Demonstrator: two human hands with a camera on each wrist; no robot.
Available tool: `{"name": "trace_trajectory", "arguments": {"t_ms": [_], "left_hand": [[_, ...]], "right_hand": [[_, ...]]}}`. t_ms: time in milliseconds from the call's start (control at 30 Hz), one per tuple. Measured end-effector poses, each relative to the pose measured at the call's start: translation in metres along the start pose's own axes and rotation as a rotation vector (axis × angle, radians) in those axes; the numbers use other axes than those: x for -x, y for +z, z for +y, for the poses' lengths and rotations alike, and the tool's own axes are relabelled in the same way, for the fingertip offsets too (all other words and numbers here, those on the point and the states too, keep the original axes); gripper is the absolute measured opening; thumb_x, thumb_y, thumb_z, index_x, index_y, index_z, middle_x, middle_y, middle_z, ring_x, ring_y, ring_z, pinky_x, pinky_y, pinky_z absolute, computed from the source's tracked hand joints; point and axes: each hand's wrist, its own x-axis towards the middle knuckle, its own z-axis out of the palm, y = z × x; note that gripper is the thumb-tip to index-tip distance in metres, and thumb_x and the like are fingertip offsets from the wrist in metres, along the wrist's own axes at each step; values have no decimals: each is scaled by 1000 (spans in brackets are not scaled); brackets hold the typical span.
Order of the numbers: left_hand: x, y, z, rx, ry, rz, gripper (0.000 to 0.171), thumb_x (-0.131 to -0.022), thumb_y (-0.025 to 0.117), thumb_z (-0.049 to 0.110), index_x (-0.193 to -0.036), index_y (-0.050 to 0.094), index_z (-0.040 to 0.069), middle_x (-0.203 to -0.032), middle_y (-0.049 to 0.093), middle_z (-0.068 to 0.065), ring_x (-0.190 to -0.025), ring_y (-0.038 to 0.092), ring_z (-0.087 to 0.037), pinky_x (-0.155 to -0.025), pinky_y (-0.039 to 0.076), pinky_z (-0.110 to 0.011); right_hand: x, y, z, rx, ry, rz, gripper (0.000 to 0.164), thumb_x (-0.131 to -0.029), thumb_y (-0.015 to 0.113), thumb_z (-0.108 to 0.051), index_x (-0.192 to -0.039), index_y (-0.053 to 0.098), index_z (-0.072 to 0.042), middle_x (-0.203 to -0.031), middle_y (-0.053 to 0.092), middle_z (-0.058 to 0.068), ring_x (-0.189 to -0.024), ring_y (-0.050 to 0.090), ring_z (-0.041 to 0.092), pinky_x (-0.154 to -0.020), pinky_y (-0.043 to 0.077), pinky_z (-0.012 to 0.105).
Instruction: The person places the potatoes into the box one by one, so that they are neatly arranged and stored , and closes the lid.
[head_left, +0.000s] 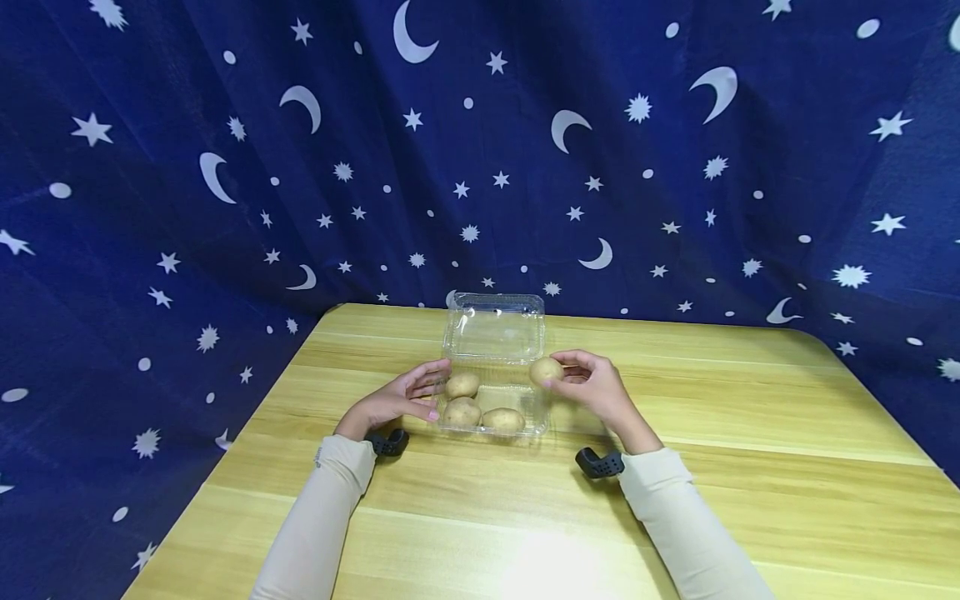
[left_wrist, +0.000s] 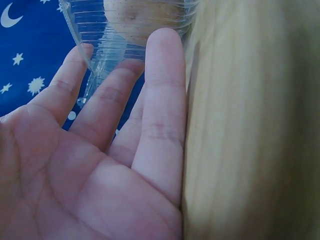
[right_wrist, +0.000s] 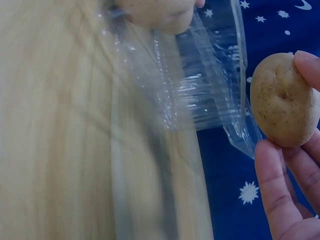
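Note:
A clear plastic clamshell box [head_left: 538, 423] stands on the table with its lid [head_left: 495, 329] raised at the back. Inside are three potatoes: one at the back left [head_left: 462, 384], one at the front left [head_left: 461, 412] and a longer one [head_left: 504, 419] at the front. My right hand [head_left: 596, 387] pinches another potato [right_wrist: 282, 100] between thumb and fingers, above the box's right rim. At the left wall, my left hand [head_left: 393, 402] lies with its fingers fairly straight, fingertips at the ribbed side [left_wrist: 100, 30].
The light wood table [head_left: 750, 400] extends around the box, most widely to the right. A dark blue curtain [head_left: 510, 150] with moons and stars hangs behind it. Each wrist wears a black band, the left one [head_left: 390, 442] and the right one [head_left: 598, 463].

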Motion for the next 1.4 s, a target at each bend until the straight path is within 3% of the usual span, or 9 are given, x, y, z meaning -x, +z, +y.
{"name": "trace_trajectory", "arguments": {"t_ms": [467, 700, 1400], "left_hand": [[1, -1, 1, -11, 7, 7, 106, -93, 84, 15, -171, 15, -3, -176, 17, -29, -159, 24, -52, -124, 36, -58], [1, 0, 2, -9, 6, 7, 106, -93, 84, 14, -171, 15, -3, -176, 17, -30, -159, 23, -52, -124, 36, -59], [2, 2, 4, -2, -3, 7, 105, -93, 83, 13, -171, 14, -4, -176, 16, -30, -160, 23, -52, -124, 33, -62]], "right_hand": [[-1, 12, -3, 40, -35, -17, 45, -92, 85, -2, -132, 69, 11, -127, 73, 27, -111, 73, 38, -86, 58, 20], [-1, 16, -7, 43, -28, -16, 45, -92, 85, -3, -132, 70, 10, -126, 74, 24, -111, 73, 35, -87, 58, 20], [-3, 30, -13, 36, -15, -57, 46, -90, 87, -5, -130, 70, 11, -123, 73, 27, -113, 71, 43, -84, 59, 23]]}}
